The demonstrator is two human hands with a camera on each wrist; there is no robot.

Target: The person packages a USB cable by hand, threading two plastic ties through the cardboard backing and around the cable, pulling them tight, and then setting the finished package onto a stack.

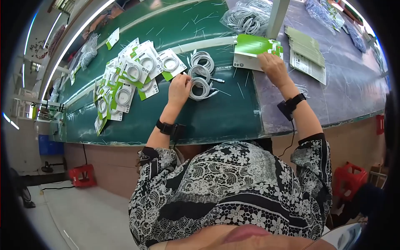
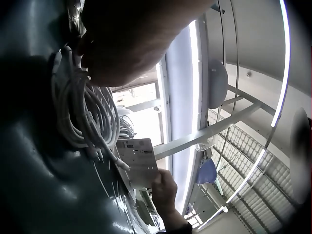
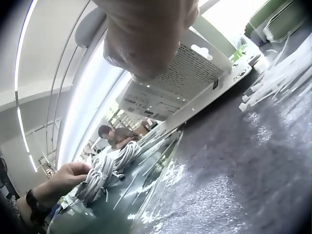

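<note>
My right hand (image 1: pixel 273 68) grips the near right edge of a green and white packaging card (image 1: pixel 251 45), partly unfolded. In the right wrist view the card's printed white side (image 3: pixel 183 78), with a hang hole, tilts under that hand. My left hand (image 1: pixel 180 89) has its fingers curled at the left edge of several coiled white cables (image 1: pixel 201 74) lying overlapped in a row. The right wrist view shows the left hand's thumb and fingers (image 3: pixel 73 171) pinching at the bundled coils (image 3: pixel 100 178). Its fingertips are mostly hidden in the left wrist view.
Cards with coiled cables (image 1: pixel 125 79) lie heaped left on the green table (image 1: pixel 166 121). A stack of cards (image 1: pixel 306 52) lies right, and a plastic bag of cables (image 1: pixel 248 18) sits behind, beside a white post (image 1: pixel 278 18). Loose cable ties (image 1: pixel 241 89) are scattered around.
</note>
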